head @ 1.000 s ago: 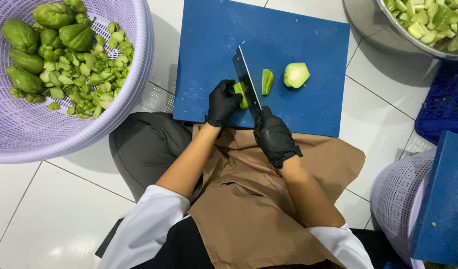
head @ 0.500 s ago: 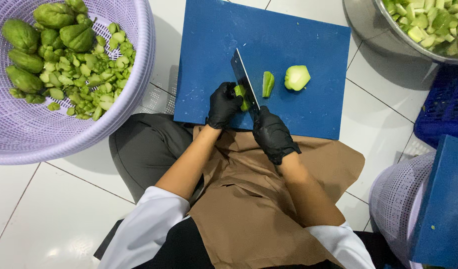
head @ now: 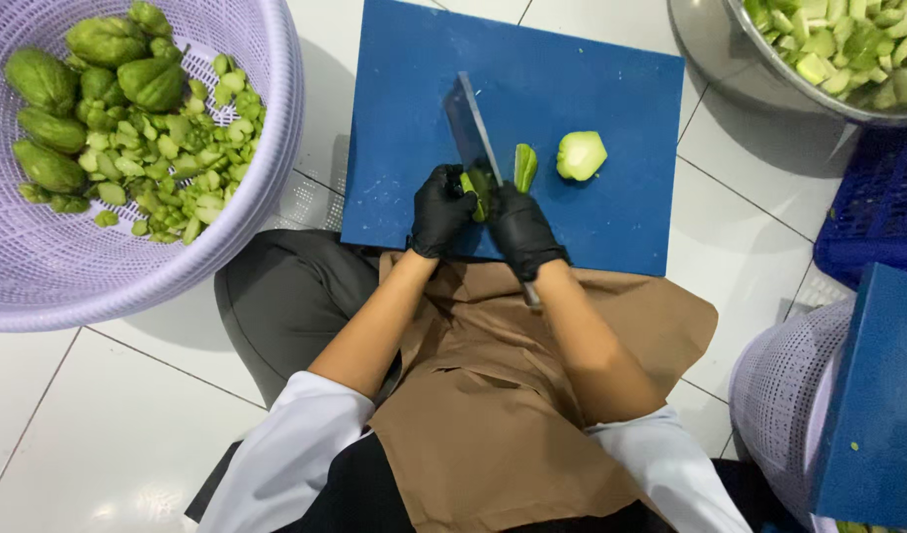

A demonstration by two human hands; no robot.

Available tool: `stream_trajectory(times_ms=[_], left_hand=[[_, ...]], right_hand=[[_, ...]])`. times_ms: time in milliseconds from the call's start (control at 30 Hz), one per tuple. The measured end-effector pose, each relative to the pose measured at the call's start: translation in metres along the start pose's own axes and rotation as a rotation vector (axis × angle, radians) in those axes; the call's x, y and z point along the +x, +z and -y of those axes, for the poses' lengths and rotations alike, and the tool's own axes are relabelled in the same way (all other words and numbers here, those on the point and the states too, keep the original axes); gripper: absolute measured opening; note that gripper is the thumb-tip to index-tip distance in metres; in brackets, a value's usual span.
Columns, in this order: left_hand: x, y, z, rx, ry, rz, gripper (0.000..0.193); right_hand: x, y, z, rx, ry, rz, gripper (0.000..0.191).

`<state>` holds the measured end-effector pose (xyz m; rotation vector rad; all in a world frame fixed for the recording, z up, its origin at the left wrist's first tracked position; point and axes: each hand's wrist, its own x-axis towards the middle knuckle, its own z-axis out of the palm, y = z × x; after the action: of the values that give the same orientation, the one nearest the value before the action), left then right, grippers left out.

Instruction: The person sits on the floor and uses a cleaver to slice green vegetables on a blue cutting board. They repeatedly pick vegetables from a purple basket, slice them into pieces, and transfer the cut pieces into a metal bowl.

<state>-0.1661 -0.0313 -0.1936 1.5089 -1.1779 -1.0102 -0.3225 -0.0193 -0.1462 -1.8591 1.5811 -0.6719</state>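
Observation:
A blue cutting board lies on the white tiled floor in front of my knees. My left hand, in a black glove, pins a small green vegetable piece against the board near its front edge. My right hand, also gloved, grips a cleaver whose blade stands beside that piece. To the right on the board lie a thin green slice and a pale half of the vegetable.
A lilac plastic basket at the left holds whole green vegetables and cut chunks. A metal bowl of cut pieces sits top right. A blue crate, another lilac basket and a second blue board stand at the right.
My hands have drawn closer together on the piece at the board's front edge, and the cleaver blade has shifted slightly. The slice and the half have not moved.

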Motion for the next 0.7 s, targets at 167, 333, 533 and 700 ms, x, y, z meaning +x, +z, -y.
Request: stream_trajectory(times_ms=[167,333,533,700], left_hand=[[0.004,-0.002,-0.007,0.028,0.196,0.002,0.051],[0.01,0.023,-0.047,0.556,0.437,-0.02,0.059],[0.04,0.092,-0.061,0.799,0.325,0.238,0.04],[0.061,0.086,-0.053,0.626,0.293,0.224,0.074]], right_hand=[[0.004,-0.044,-0.002,0.654,0.409,-0.035,0.017],[-0.018,-0.094,0.0,0.787,0.401,-0.202,0.014],[-0.035,-0.114,0.006,0.784,0.427,-0.273,0.013],[-0.048,-0.107,0.011,0.744,0.386,-0.217,0.015]])
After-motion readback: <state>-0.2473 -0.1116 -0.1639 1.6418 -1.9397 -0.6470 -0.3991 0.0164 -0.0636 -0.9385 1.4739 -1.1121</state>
